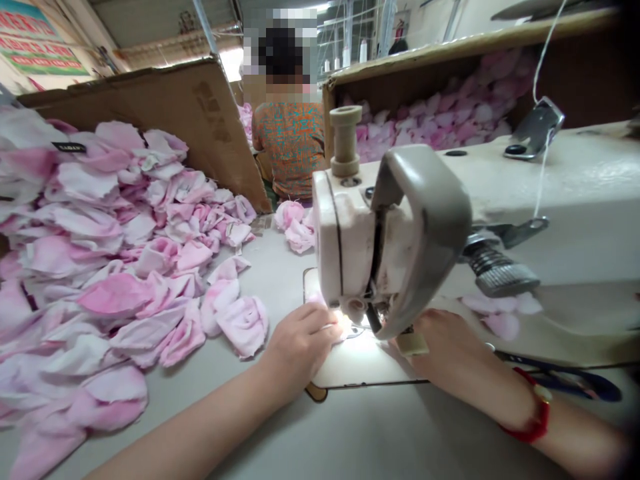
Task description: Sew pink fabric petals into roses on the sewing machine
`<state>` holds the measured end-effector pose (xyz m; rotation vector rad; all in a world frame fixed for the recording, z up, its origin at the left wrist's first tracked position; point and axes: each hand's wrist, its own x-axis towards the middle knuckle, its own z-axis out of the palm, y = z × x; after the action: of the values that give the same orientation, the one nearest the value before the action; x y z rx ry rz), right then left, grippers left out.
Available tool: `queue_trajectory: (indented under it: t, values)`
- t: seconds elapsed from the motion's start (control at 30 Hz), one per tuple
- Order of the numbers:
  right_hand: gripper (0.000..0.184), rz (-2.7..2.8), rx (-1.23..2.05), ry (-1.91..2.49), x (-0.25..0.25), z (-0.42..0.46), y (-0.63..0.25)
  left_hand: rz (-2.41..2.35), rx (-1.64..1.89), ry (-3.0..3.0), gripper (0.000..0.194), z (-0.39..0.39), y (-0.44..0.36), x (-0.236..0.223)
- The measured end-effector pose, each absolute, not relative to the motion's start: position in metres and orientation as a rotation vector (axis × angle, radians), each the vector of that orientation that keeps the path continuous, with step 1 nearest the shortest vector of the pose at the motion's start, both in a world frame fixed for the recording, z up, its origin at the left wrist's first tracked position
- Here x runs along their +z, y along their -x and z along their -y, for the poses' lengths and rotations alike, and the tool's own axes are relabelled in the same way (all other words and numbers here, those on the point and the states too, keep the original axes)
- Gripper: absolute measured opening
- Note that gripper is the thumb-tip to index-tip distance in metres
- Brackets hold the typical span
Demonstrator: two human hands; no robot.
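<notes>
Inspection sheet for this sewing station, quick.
surface: grey table, lit machine plate.
job's things: pink fabric at the sewing machine foot.
clutter: heap of pink pieces at left; blue-handled scissors at right.
grippers: none; left hand on the fabric, right hand by the foot, red band on its wrist.
cables: nothing seen; white thread at right.
surroundings: cardboard box, co-worker ahead, bin of pink pieces.

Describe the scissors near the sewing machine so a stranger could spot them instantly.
Find the big cream sewing machine, then the right hand before it. Past that hand's red wristband lie the scissors, the only thing there with dark blue handles.
</notes>
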<state>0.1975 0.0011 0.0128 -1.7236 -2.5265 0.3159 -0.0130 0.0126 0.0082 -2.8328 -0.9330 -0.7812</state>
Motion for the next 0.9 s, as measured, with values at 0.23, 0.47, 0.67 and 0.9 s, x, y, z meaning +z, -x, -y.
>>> queue_trajectory:
  t: [0.23,0.47,0.67,0.9]
  values:
    - [0.019,2.509,0.167,1.648,0.008,0.000,-0.199,0.979,-0.691,2.742,0.016,-0.011,0.005,0.000]
    - [0.019,2.489,0.147,1.659,0.007,-0.001,-0.199,0.809,-0.566,2.658,0.024,-0.004,0.006,0.008]
    - [0.023,2.450,0.064,1.684,0.011,-0.007,-0.200,0.817,-0.510,2.483,0.024,-0.005,0.002,-0.002]
    - [0.018,2.555,0.128,1.537,0.013,-0.001,-0.196,1.018,-0.378,2.840,0.022,-0.014,0.015,0.012]
